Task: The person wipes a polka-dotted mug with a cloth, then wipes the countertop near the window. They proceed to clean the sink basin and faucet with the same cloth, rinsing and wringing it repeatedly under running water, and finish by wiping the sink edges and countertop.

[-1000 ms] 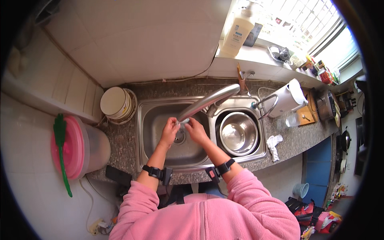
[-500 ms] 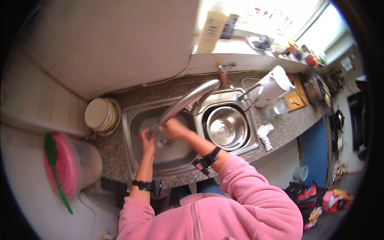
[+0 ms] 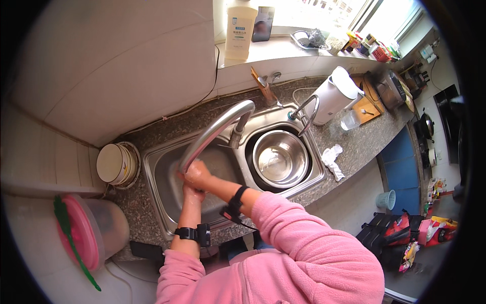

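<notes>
Pink fleece sleeves [image 3: 309, 223] lie nearest us, pushed up our forearms, with black bands [image 3: 188, 233] strapped above the wrists. Beyond them, our left hand [image 3: 192, 192] and right hand [image 3: 197, 174] meet inside the steel left basin [image 3: 223, 162], the right crossing over the left and hiding most of it. We cannot tell whether either grip is clenched or holds anything small. From the back rim a steel tap [image 3: 215, 124] arches over, its end just beside our right knuckles; whether water runs is unclear. To work well, we should keep both hands low beneath the spout, swap which one lies uppermost, and hold the bands away from splashes. Rightward, a steel pot [image 3: 280, 158] sits in the second basin [image 3: 321, 173], and a white cloth [image 3: 331, 159] lies on the speckled bench [image 3: 365, 139]. Farther back stand a white jug [image 3: 331, 101] and, on the windowsill [image 3: 276, 53], a pale bottle [image 3: 239, 33].
</notes>
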The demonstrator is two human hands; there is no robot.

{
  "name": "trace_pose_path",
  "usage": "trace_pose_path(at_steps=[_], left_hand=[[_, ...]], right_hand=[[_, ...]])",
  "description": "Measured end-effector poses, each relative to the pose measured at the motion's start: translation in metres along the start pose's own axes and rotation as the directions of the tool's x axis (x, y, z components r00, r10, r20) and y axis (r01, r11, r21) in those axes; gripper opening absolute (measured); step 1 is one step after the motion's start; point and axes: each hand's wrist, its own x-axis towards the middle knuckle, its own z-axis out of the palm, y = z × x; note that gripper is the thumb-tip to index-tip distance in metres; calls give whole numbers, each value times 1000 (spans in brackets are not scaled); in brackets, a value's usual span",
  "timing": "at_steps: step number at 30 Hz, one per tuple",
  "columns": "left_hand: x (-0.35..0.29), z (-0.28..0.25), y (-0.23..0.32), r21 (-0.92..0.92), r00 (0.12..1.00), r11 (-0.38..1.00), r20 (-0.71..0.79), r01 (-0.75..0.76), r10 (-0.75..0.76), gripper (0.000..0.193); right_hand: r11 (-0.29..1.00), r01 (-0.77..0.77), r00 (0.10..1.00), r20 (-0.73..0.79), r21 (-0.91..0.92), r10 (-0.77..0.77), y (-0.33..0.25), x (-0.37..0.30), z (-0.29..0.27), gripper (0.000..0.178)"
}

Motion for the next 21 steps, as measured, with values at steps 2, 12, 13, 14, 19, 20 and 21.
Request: trace_pose_path(at_steps=[2, 12, 13, 14, 19, 20, 21], left_hand=[[-9, 12, 2, 43, 969, 993, -226, 114, -102, 43], [-11, -7, -4, 38, 982, 981, -23, 190, -189, 39], [-9, -12, -5, 46, 989, 988, 14, 150, -150, 37], [-7, -17, -3, 21, 984, 992, 122, 127, -129, 36], [-15, -14, 8, -3, 879, 1000, 477, 23, -19, 34], [-14, -8, 9, -63, 968, 966, 39, 250, -248, 37], [-17, -3, 6, 138, 978, 969, -74, 204, -195, 37]], right_hand=[[962, -274, 947, -172, 6, 271, 2, 2, 4, 20], [949, -265, 905, -294, 174, 306, 19, -11, 32, 21], [950, -248, 922, -253, 192, 292, 21, -10, 33, 21], [955, -224, 924, -269, 196, 272, 19, -12, 38, 21], [994, -73, 990, -117, 75, 82, 15, -17, 44, 19], [989, -132, 981, -135, 72, 141, 16, -15, 42, 19], [977, -202, 966, -149, 61, 209, 20, -14, 37, 18]])
